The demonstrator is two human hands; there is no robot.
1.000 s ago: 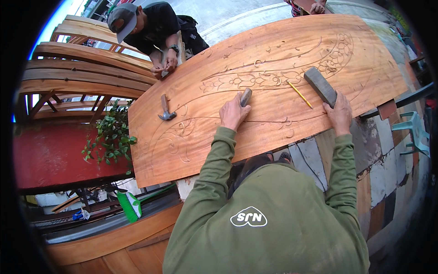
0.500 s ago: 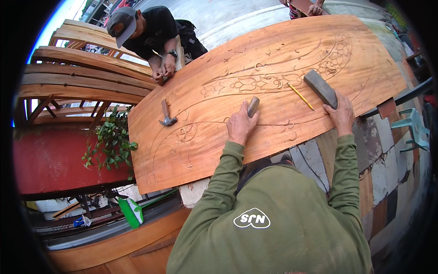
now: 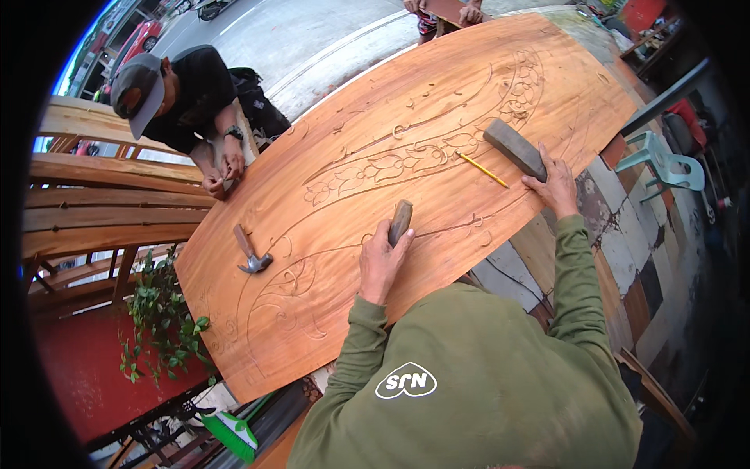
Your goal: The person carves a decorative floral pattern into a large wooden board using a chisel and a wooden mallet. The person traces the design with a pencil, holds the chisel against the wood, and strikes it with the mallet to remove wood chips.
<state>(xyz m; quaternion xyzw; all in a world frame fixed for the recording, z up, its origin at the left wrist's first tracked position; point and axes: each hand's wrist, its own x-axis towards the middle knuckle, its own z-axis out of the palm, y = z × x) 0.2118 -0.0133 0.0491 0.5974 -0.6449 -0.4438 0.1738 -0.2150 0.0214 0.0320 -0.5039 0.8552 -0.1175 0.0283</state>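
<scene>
A wooden panel [image 3: 336,227] carved with flowers, leaves and long curves lies before me, with wood curls scattered over it. My left hand [image 3: 379,262] grips a short, worn wooden piece [image 3: 401,216] against the panel. My right hand [image 3: 555,184] holds a long greyish block [image 3: 512,144], resting on the panel near its right side. Just left of the block lies a yellow pencil [image 3: 484,170]. A claw hammer [image 3: 250,254] rests on the panel to the left of my left hand.
A co-worker [image 3: 187,109] leans over the far left edge; another person's hands [image 3: 471,12] show at the top. Stacked wooden frames [image 3: 109,195], a leafy plant [image 3: 156,313] and a green broom [image 3: 230,434] are at left, a plastic chair [image 3: 656,162] at right.
The view has tilted, so the panel slants more steeply. My left hand shifted slightly toward the near edge with its piece still gripped; my right hand stays on the block.
</scene>
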